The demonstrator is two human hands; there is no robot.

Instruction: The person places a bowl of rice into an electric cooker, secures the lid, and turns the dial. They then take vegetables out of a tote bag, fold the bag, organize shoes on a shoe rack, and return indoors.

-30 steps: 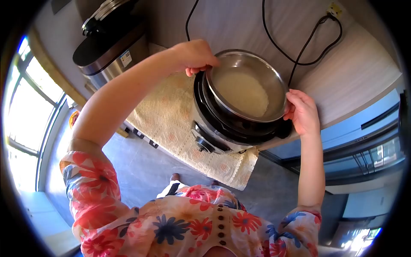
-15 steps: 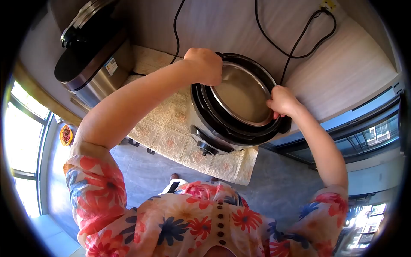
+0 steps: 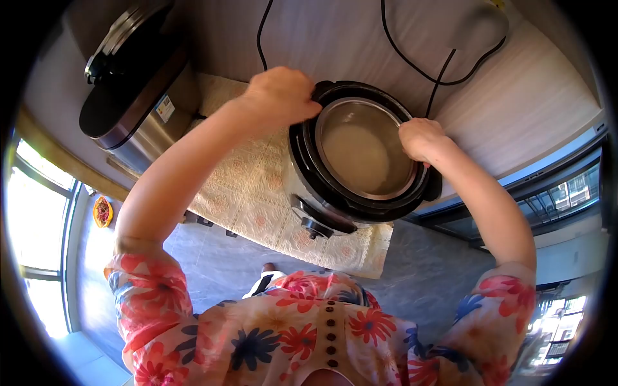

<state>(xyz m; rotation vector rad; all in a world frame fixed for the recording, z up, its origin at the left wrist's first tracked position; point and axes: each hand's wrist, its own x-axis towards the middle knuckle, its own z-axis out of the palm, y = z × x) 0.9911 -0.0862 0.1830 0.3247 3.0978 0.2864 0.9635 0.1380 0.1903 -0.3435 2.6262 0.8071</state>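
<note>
Head view: metal pot point(image 3: 364, 183) sits inside cooker point(image 3: 309, 177), round, no long axis. Left hand point(image 3: 280, 93) over cooker's far-left rim, fingers curled, tips just beside pot, pot lying to their right and nearer body. Right hand point(image 3: 421, 138) nearer pot, at cooker's right side, fingers bent at pot's rim; cannot tell whether they grip. Tablecloth point(image 3: 248, 193) under cooker.
</note>
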